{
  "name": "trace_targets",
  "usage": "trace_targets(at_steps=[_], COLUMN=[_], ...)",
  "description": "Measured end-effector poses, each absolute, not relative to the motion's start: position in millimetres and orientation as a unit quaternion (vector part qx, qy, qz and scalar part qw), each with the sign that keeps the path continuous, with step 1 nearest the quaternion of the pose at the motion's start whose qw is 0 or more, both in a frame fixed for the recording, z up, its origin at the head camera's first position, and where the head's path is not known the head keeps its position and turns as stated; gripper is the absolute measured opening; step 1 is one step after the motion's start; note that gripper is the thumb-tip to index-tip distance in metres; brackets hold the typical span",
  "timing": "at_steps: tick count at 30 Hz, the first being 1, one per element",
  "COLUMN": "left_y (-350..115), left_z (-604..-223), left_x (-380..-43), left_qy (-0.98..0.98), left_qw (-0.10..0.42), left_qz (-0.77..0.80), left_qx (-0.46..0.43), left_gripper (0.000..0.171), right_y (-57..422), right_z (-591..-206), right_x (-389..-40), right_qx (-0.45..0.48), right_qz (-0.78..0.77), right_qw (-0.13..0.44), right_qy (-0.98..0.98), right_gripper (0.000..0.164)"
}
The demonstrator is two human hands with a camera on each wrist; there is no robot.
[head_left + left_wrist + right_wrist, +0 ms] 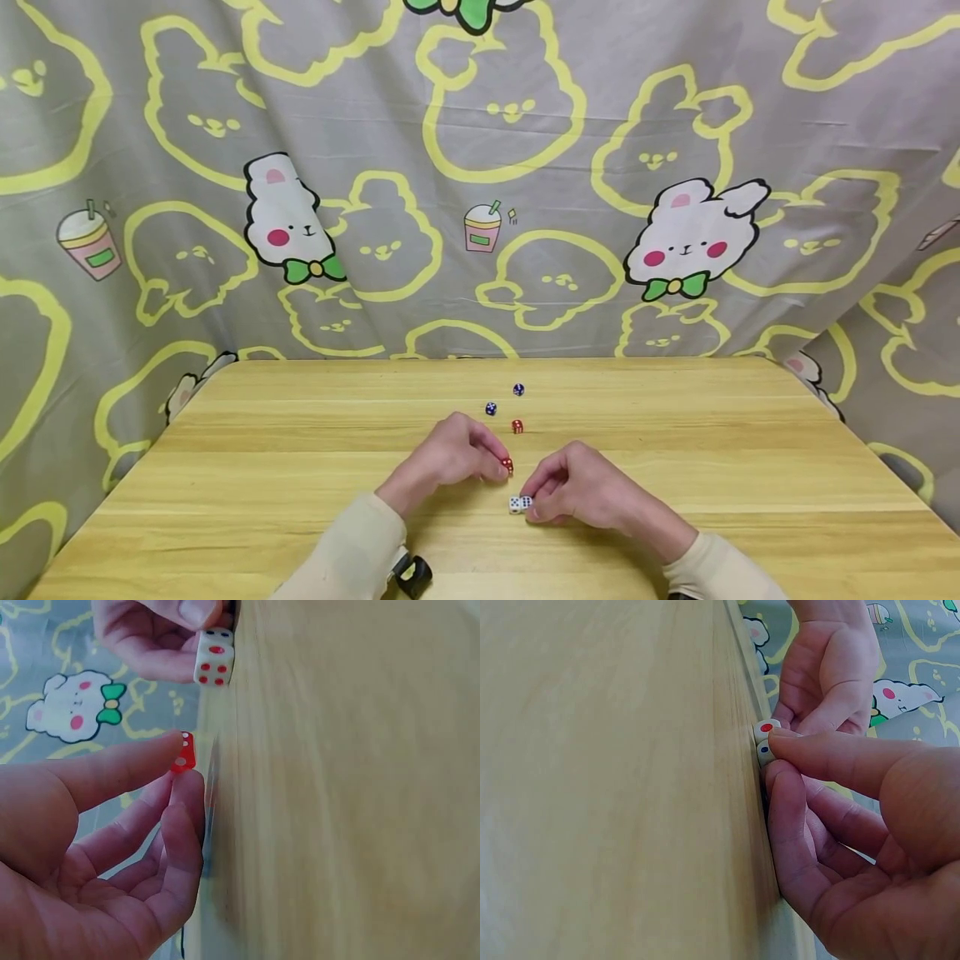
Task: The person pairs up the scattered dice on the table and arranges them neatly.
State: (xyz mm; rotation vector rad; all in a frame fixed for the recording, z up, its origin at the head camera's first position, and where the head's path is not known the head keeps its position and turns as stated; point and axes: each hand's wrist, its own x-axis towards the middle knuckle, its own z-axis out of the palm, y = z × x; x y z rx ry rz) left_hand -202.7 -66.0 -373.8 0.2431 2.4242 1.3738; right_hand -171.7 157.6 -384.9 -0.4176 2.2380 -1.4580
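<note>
My left hand (459,452) pinches a red die (507,465) with light pips between thumb and fingertips, low over the wooden table (247,500). In the left wrist view the red die (187,754) shows past the thumb tip. Close by on the right, my right hand (588,492) pinches a white die (527,502). A second white die (514,505) sits against its left side, and both show in the right wrist view, the outer one with a large red pip (766,728). The pinched one is partly covered by thumb and finger.
Beyond the hands, another red die (517,427) lies on the table, with two dark blue dice (491,409) farther back. A black strap-like item (413,575) is at the left cuff. A grey curtain (375,125) with cartoon prints hangs behind the table's far edge.
</note>
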Motion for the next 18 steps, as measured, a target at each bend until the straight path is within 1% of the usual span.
trace_targets(at_steps=[12,18], left_y=[-60.6,-59.7], left_z=[-375.4,-376.1], left_x=[-197.6,-197.4], left_qy=[0.845,0.848], left_qw=[0.176,0.169], left_qz=[0.496,0.492], left_qx=[0.094,0.098], left_gripper=[0.014,0.013], right_y=[157.3,157.6], right_z=[-385.6,-384.9], right_x=[-171.9,-172.4], right_qx=[-0.144,-0.143], right_qz=[-0.525,-0.526], right_qw=[0.217,0.218], right_qy=[0.81,0.809], right_gripper=[0.015,0.015])
